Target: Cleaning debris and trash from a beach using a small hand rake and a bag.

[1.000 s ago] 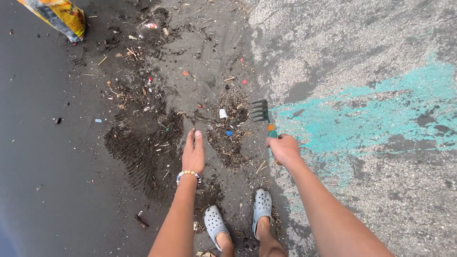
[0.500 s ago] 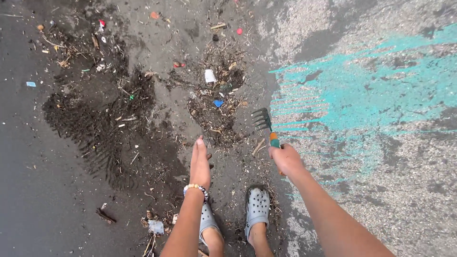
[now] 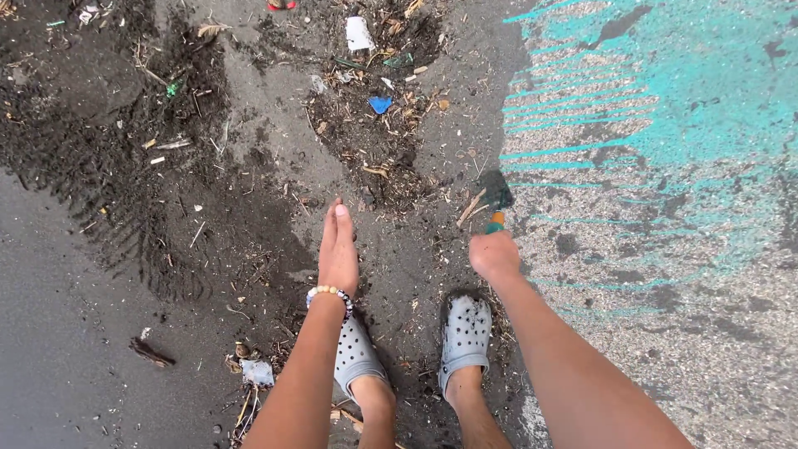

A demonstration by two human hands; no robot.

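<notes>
My right hand [image 3: 494,254] grips the handle of a small green hand rake [image 3: 497,194], whose blurred head touches the ground at the edge of the dark sand. My left hand [image 3: 338,248] hangs flat with fingers together, holding nothing, a beaded bracelet [image 3: 329,293] on its wrist. Just ahead lies a pile of twigs and debris [image 3: 374,133] with a blue plastic scrap [image 3: 380,104] and a white piece [image 3: 359,34] in it.
My feet wear grey perforated clogs [image 3: 464,333] on wet dark sand. Rough pavement with a turquoise paint patch [image 3: 665,91] and rake streaks lies to the right. Raked dark sand [image 3: 100,166] is at left; a stick [image 3: 151,352] and litter [image 3: 257,372] lie near my left foot.
The view has moved forward, so the debris pile is nearer. The rake has swung down toward the ground by the pile's right edge. My left hand stays empty.
</notes>
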